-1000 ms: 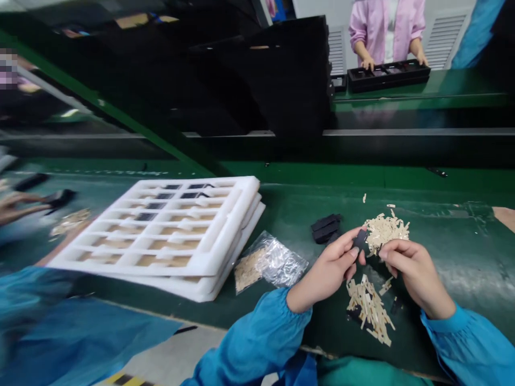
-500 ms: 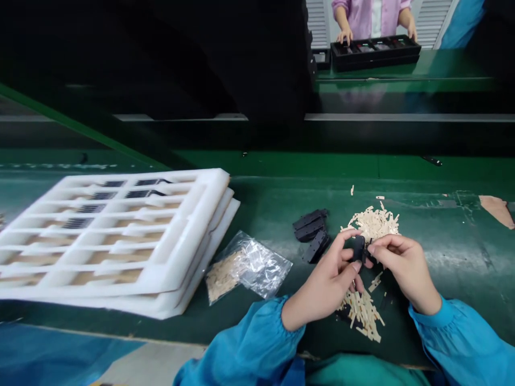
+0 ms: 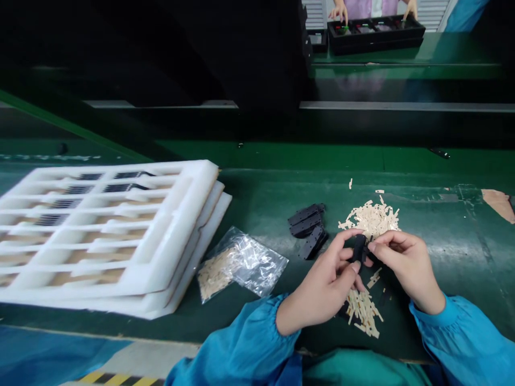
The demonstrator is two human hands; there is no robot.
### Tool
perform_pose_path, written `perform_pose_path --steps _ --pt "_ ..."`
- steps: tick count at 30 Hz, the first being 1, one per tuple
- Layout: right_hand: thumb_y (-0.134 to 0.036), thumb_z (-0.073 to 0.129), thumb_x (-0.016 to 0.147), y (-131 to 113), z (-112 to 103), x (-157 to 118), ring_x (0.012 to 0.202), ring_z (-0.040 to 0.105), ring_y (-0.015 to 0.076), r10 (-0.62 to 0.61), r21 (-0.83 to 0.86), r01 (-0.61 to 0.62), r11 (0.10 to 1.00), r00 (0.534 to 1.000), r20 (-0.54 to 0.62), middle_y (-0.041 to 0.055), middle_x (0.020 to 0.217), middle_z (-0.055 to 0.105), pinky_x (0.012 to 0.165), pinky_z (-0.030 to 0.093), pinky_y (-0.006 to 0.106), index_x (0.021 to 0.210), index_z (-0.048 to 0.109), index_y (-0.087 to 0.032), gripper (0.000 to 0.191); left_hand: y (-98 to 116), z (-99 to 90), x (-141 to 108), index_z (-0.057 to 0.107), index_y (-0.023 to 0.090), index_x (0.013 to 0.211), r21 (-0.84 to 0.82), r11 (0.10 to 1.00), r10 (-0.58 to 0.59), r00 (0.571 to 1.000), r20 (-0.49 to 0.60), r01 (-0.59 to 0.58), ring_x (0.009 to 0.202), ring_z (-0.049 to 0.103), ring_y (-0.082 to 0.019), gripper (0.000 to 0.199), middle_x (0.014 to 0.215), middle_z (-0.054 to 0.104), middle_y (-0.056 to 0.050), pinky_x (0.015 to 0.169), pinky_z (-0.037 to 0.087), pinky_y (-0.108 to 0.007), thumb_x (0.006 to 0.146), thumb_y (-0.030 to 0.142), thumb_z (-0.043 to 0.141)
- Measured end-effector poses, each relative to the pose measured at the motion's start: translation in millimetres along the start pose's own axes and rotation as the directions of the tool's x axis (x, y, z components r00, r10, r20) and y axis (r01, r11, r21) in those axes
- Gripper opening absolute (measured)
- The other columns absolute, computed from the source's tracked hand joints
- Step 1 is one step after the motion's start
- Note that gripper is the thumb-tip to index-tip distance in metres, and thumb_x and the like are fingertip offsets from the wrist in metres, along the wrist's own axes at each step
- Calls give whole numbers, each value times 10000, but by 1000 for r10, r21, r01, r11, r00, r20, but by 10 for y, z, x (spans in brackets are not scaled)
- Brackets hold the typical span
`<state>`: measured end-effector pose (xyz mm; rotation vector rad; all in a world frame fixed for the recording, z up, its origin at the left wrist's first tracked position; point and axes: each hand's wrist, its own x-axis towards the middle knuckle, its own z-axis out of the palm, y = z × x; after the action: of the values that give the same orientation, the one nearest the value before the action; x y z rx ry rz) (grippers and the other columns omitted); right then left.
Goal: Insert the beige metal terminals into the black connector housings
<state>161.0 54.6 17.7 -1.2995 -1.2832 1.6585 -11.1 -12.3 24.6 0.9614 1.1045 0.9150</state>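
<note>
One small black part [image 3: 359,247] sits clamped between left hand [image 3: 322,287] and right hand [image 3: 406,271], over loose cream strips [image 3: 364,313].

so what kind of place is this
Most likely a factory assembly line: a green conveyor belt, stacked white foam trays, and a co-worker in a pink smock at a black tray. The left hand and right hand pinch a small black part.
</note>
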Motion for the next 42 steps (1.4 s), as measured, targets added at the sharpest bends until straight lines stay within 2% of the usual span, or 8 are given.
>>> perform_pose_path --steps 18,29,42 --pt "-354 783 761 -44 21 16 506 583 166 24 28 -25 999 999 33 38 562 701 527 462 295 669 711 -200 193 10 4 -14 367 227 1466 73 997 25 1000 8 -25 701 703 -143 484 1095 662 -95 722 574 -320 995 163 461" --pt "-361 803 749 -39 8 23 521 593 165 57 23 -59 998 996 72 34 578 699 518 438 283 737 713 -191 193 4 -1 -7 362 226 1472 62 998 21 1000 8 -21 697 707 -145 495 1061 651 -83 695 575 -303 993 160 467" --pt "-342 796 740 -69 16 22 500 585 148 76 33 -78 996 995 69 35 558 698 507 423 265 700 687 -185 195 21 4 -20 369 245 1457 40 999 12 1000 23 -13 693 700 -130 463 1051 643 -67 713 566 -294 1012 146 452"
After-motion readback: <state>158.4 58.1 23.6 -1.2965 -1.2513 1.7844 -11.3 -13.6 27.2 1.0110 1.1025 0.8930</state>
